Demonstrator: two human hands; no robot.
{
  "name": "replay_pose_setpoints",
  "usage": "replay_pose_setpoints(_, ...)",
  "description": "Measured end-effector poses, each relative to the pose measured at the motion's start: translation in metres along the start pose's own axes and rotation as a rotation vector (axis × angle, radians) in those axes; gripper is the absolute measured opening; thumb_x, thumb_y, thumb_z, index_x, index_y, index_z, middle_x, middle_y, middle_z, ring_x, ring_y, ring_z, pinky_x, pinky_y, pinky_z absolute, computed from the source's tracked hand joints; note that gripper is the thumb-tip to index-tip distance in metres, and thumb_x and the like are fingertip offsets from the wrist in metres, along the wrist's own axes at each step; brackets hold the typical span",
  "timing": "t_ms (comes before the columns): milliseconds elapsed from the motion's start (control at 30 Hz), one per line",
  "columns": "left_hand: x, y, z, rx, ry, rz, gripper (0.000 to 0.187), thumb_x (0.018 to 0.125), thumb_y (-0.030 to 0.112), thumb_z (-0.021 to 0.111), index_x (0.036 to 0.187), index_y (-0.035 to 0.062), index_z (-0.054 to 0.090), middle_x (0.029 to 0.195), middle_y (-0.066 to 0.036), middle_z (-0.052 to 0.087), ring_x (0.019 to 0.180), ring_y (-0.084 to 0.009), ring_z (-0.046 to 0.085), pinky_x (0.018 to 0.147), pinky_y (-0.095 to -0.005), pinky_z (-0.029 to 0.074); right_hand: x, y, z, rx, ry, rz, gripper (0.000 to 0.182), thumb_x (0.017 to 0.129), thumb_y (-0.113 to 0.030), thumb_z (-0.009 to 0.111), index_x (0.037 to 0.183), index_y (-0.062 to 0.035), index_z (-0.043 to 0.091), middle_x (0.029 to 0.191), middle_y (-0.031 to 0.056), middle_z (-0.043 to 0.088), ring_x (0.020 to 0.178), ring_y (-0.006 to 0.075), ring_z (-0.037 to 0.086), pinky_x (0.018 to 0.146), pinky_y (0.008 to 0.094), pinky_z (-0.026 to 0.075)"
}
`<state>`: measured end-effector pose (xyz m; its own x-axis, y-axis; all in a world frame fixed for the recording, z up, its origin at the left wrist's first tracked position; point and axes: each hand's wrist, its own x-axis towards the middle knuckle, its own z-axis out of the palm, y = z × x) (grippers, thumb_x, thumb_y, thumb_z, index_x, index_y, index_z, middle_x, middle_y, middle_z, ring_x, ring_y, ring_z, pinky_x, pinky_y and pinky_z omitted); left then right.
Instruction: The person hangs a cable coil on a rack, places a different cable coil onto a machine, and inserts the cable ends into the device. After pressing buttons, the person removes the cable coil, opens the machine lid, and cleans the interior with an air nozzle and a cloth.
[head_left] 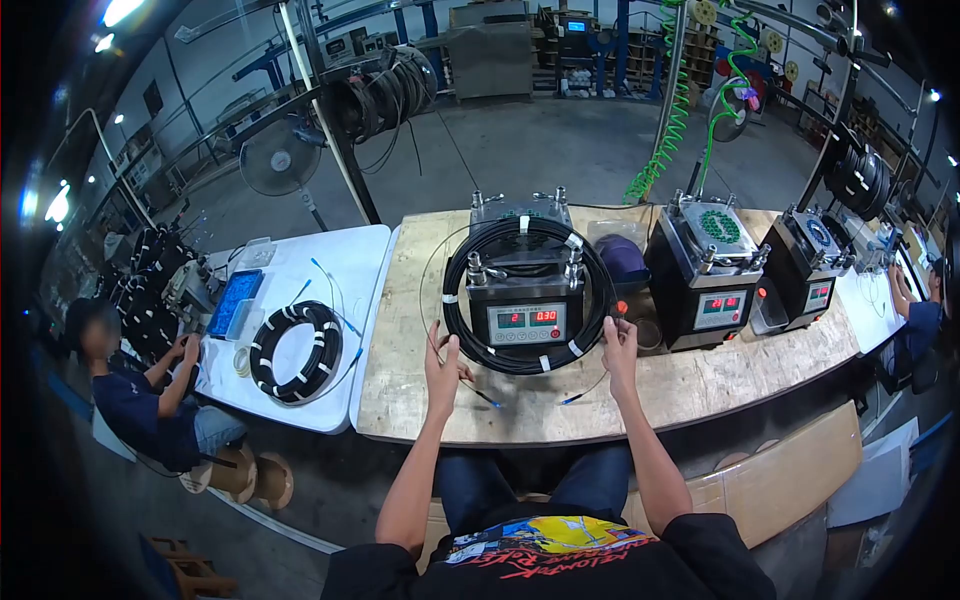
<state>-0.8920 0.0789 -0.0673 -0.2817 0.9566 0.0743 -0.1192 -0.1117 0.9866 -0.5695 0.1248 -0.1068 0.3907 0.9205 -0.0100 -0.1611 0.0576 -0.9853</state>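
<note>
A black cable coil [505, 361] bound with white tape bands is tilted up in front of a grey-and-black machine [528, 297] with a red digital display. My left hand [441, 370] is closed at the coil's lower left edge, with a thin loose cable loop running past its fingers. At the right edge, my right hand [620, 355] is closed with thumb and fingers together, near an orange-red knob [621, 308]. Two loose cable ends with blue tips, one left [487, 401] and one right [573, 400], hang below the coil over the wooden table [410, 400].
Two similar machines, one nearer [703, 290] and one farther [812, 270], stand to the right. A purple item [622, 258] lies in a bin behind. On the white table [330, 260] rest another taped coil [295, 352] and a blue tray [236, 303]. Seated people work at both sides.
</note>
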Motion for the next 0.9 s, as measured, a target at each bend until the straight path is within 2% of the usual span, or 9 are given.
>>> replay_pose_setpoints(167,0.017,0.008,-0.004,0.132,-0.096,-0.05,0.075,0.101,0.029,0.067,0.159,0.0017,0.028,0.119,-0.02,0.061,0.046,-0.0078,0.05,0.039,-0.0262,0.042,-0.005,-0.033,0.004,-0.163,-0.191,0.175,0.041,0.097,-0.034,0.074,0.119,-0.0008,0.063,0.094,-0.0021,0.064,0.08,0.0093,0.057,0.08,0.0263,0.047)
replay_pose_setpoints(333,0.034,0.005,-0.009,0.206,-0.146,-0.02,0.075,0.093,0.021,0.077,0.154,-0.0019,0.039,0.11,-0.012,0.069,0.046,-0.0032,0.042,0.038,-0.0232,0.032,0.003,-0.028,0.011,-0.082,-0.255,-0.134,0.026,0.096,-0.02,0.076,0.113,-0.0035,0.065,0.095,-0.0032,0.068,0.08,0.0041,0.058,0.072,0.0232,0.046)
replay_pose_setpoints(400,0.038,0.004,-0.011,0.213,-0.135,0.018,0.07,0.093,0.019,0.078,0.15,-0.0035,0.045,0.114,-0.012,0.07,0.077,-0.0089,0.057,0.066,-0.0261,0.047,0.004,-0.041,0.01,-0.052,-0.284,-0.128,0.024,0.095,-0.016,0.076,0.113,-0.0029,0.066,0.098,-0.0023,0.069,0.088,0.0055,0.059,0.079,0.0239,0.047)
replay_pose_setpoints(467,0.043,0.007,-0.014,0.202,-0.131,0.067,0.067,0.092,0.018,0.078,0.148,-0.0046,0.049,0.116,-0.011,0.07,0.099,-0.0127,0.063,0.086,-0.0286,0.053,0.006,-0.052,0.013,-0.044,-0.304,-0.139,0.023,0.095,-0.014,0.076,0.113,-0.0023,0.067,0.101,-0.002,0.07,0.091,0.006,0.06,0.083,0.0242,0.047)
replay_pose_setpoints(533,0.046,0.02,-0.009,0.163,-0.136,0.124,0.067,0.092,0.018,0.079,0.147,-0.0053,0.05,0.114,-0.01,0.071,0.112,-0.0146,0.061,0.098,-0.0307,0.049,0.012,-0.059,0.01,-0.071,-0.312,-0.17,0.024,0.095,-0.013,0.076,0.114,-0.0017,0.067,0.102,-0.0022,0.069,0.09,0.0055,0.059,0.083,0.0241,0.048)
replay_pose_setpoints(633,0.035,0.055,-0.008,0.227,-0.179,0.166,0.067,0.091,0.019,0.08,0.147,-0.0046,0.051,0.111,-0.009,0.072,0.108,-0.0136,0.063,0.092,-0.0293,0.052,0.021,-0.081,-0.004,-0.126,-0.345,-0.175,0.034,0.094,-0.01,0.076,0.124,0.0004,0.063,0.106,0.0023,0.071,0.091,0.0076,0.063,0.084,0.0256,0.051)
replay_pose_setpoints(767,0.003,0.079,-0.026,0.331,-0.208,0.164,0.069,0.086,0.019,0.085,0.145,-0.0029,0.056,0.11,-0.008,0.073,0.098,-0.0111,0.067,0.079,-0.0251,0.055,-0.004,-0.111,-0.029,-0.252,-0.425,-0.259,0.041,0.094,-0.018,0.078,0.125,0.0003,0.059,0.103,0.0002,0.068,0.09,0.0069,0.061,0.08,0.0259,0.051)
replay_pose_setpoints(800,-0.009,0.081,-0.03,0.353,-0.168,0.175,0.059,0.082,0.018,0.088,0.133,-0.0032,0.065,0.107,-0.005,0.07,0.079,-0.0065,0.061,0.065,-0.0224,0.049,-0.022,-0.12,-0.03,-0.163,-0.456,-0.274,0.053,0.091,-0.025,0.081,0.128,0.002,0.055,0.101,0.0015,0.068,0.09,0.0074,0.061,0.077,0.0272,0.052)
replay_pose_setpoints(900,-0.05,0.09,-0.049,0.625,-0.179,0.124,0.047,0.08,0.017,0.09,0.117,-0.0042,0.071,0.103,-0.001,0.064,0.065,-0.0032,0.046,0.055,-0.0234,0.038,-0.055,-0.112,-0.058,-0.524,-0.513,-0.324,0.065,0.088,-0.028,0.084,0.133,0.005,0.051,0.102,0.0074,0.069,0.088,0.0103,0.063,0.074,0.0292,0.053)
